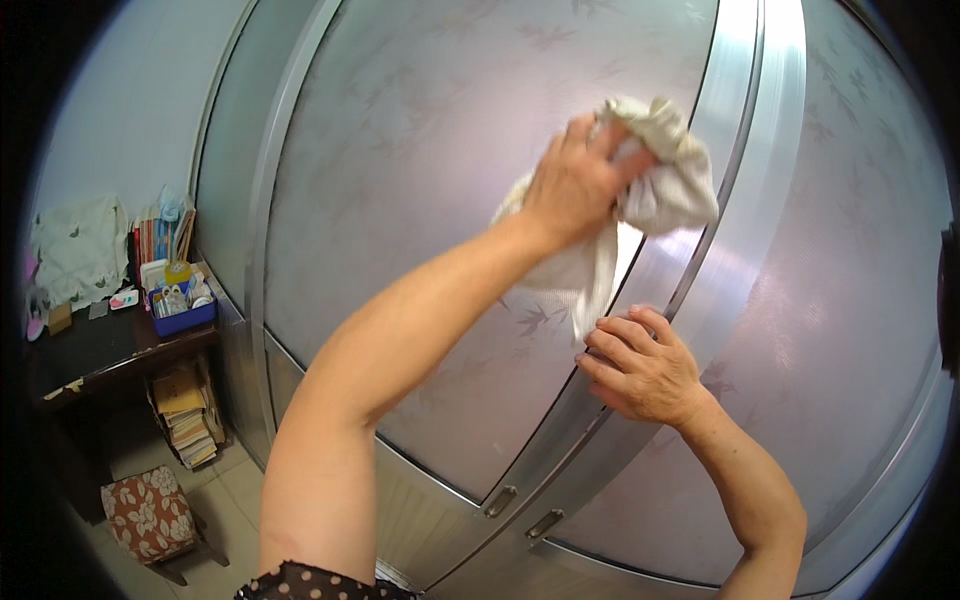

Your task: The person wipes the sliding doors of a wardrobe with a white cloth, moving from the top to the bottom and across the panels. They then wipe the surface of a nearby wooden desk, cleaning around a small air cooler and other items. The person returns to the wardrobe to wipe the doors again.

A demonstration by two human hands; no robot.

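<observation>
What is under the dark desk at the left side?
Under the dark desk a stack of books and papers leans by the door frame. A flower-patterned stool stands in front. Deeper under the desk is shadow.

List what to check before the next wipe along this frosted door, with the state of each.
1. Cloth gripped by the left hand: ok.
2. Cloth pressed against the frosted glass panel: ok.
3. Right hand braced on the metal door frame: ok.
4. Right-hand fingers clear of the seam between the doors: cannot tell.
5. Cloth clean enough: cannot tell.
6. Handles free of the cloth's hanging end: ok.
</observation>
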